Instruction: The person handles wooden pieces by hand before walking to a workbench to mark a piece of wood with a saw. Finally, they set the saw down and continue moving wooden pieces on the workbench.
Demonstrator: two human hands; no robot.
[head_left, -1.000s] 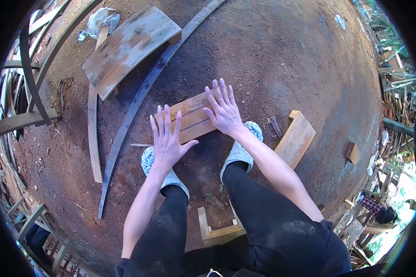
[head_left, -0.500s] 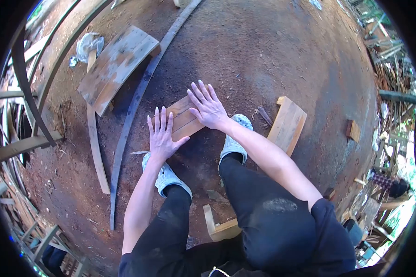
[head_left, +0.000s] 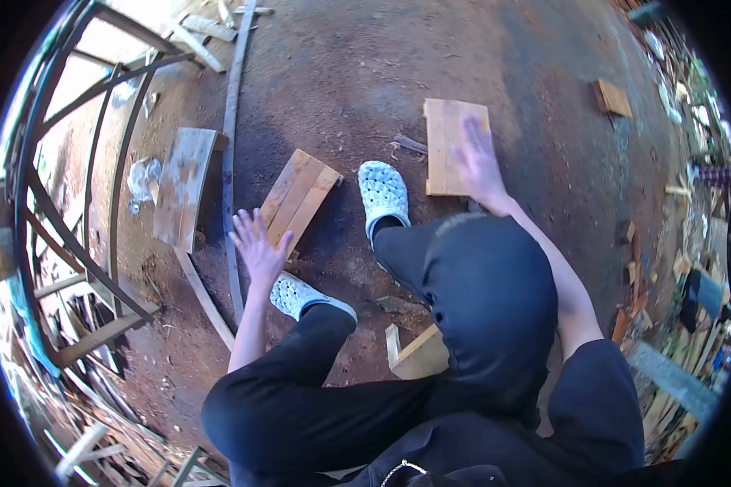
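Two hands split: my right hand (head_left: 479,158), fingers blurred, has left the slatted panel (head_left: 298,197) for the pale board (head_left: 448,146), left hand (head_left: 256,243) spread beside the panel

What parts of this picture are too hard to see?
Head view only:
- Right hand: motion-blurred over the light plank, so its grip cannot be told.
- Left hand: fingers blurred beside the slatted panel; contact unclear.
- Small wooden frame: partly hidden behind the person's right knee.
- Wood piles at both edges: warped by the lens, pieces indistinct.
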